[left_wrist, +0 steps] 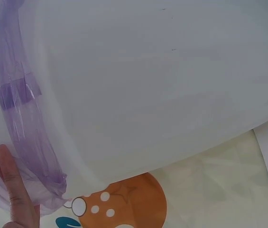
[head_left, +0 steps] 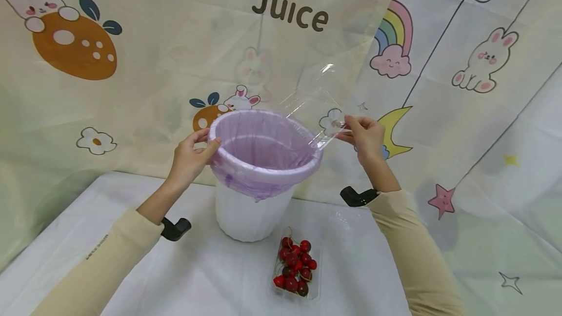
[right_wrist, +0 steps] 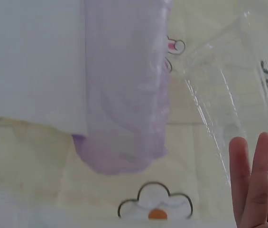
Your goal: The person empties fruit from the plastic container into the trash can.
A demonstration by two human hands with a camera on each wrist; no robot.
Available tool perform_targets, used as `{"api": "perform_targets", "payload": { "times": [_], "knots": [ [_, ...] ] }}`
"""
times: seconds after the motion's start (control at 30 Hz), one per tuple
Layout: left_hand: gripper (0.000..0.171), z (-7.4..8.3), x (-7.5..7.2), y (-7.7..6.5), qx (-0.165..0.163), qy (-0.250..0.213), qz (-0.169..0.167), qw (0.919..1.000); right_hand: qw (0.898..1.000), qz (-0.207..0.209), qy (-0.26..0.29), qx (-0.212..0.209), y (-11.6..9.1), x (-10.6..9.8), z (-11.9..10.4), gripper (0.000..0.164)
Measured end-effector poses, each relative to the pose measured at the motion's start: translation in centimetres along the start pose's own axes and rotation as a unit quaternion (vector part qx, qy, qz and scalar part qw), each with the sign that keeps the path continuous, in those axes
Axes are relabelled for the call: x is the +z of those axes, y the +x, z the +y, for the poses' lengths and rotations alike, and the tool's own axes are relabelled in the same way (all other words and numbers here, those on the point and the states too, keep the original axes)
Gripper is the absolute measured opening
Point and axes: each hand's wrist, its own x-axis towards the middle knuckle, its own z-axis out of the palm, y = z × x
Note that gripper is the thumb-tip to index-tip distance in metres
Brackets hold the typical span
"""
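A white trash bin (head_left: 250, 213), lined with a purple trash bag (head_left: 259, 187) folded over its rim, stands on the table. My left hand (head_left: 190, 157) grips the bin's left rim through the bag, its thumb on the rim's near side. In the left wrist view one finger (left_wrist: 15, 185) lies along the bag. Over the right side of the rim, my right hand (head_left: 366, 138) pinches a clear plastic lid (head_left: 318, 106) by its edge, the lid tilted up. In the right wrist view the lid (right_wrist: 228, 95) is rectangular, with fingers (right_wrist: 257, 180) against it.
In front of the bin, a clear plastic box (head_left: 317, 286) of red cherries (head_left: 295, 265) sits on the white tablecloth (head_left: 197, 277). A printed curtain (head_left: 167, 28) with cartoon rabbits hangs right behind the table. Both wrists carry a black camera mount (head_left: 357, 196).
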Motion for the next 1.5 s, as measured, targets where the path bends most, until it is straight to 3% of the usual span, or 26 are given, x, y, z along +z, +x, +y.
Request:
{"api": "perform_targets", "payload": {
  "times": [0.27, 0.47, 0.7, 0.93, 1.07, 1.2, 1.37, 1.5],
  "knots": [
    [0.067, 0.1, -0.2, -0.1, 0.001, 0.005, 0.000, 1.0000, 0.996, -0.062, -0.062, 0.019, -2.7, -4.8, -0.2, 0.018],
    [0.070, 0.3, -0.3, 0.0, 0.002, 0.006, -0.017, 0.9998, 0.992, -0.079, -0.088, 0.041, -5.4, -8.5, 0.7, 0.019],
    [0.068, 0.1, -0.5, -0.2, 0.001, 0.001, -0.010, 0.9999, 0.979, -0.101, -0.160, 0.077, -8.2, -11.9, 2.5, 0.018],
    [0.066, 0.2, -0.1, 0.0, 0.004, -0.011, -0.005, 0.9999, 0.958, -0.114, -0.236, 0.116, -12.7, -15.0, 6.3, 0.035],
    [0.066, 0.2, 0.2, 0.2, 0.001, -0.012, -0.008, 0.9999, 0.951, -0.145, -0.217, 0.164, -15.5, -16.8, 9.1, 0.028],
    [0.066, 0.4, 0.4, 0.4, 0.005, -0.013, -0.013, 0.9998, 0.936, -0.179, -0.186, 0.241, -18.3, -18.4, 12.5, 0.022],
    [0.066, 0.2, 0.2, 0.3, 0.004, -0.010, -0.012, 0.9999, 0.917, -0.181, -0.176, 0.309, -21.0, -19.5, 16.0, 0.025],
    [0.066, -0.1, 0.1, 0.3, -0.004, -0.015, -0.010, 0.9998, 0.910, -0.157, -0.190, 0.334, -22.5, -20.2, 18.0, 0.027]
  ]
}}
